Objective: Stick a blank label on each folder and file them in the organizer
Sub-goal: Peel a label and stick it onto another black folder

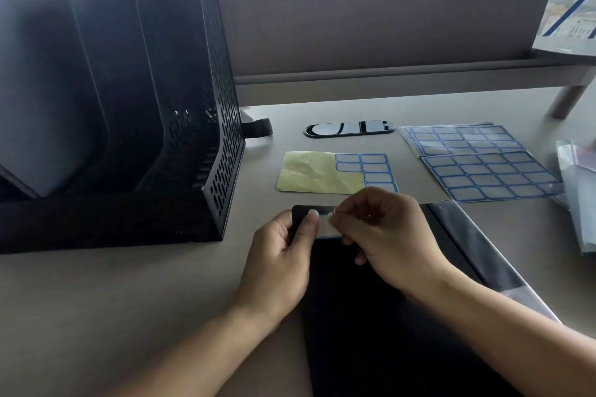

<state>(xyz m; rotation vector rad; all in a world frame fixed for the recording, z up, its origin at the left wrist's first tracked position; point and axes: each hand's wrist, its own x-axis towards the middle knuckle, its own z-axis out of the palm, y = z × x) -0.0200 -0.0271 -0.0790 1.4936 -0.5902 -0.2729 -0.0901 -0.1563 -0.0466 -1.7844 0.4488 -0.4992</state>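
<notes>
Blue-edged white paper label (pixel 325 229) lying left-right on far-left corner of flat black plastic folder (pixel 371 316); left end under thumb of folder-gripping left hand (pixel 283 245), right end pinched by right hand (pixel 383 235) (likely smoothed rightward next).

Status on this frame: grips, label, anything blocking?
Left grip holds folder corner, thumb on label. Right grip pinches label over folder. Nothing between folder and organizer.

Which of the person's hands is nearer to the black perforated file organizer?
Left. The left hand grips the black folder's corner just right of the organizer; the right hand, pinching the white label, lies farther right.
</notes>
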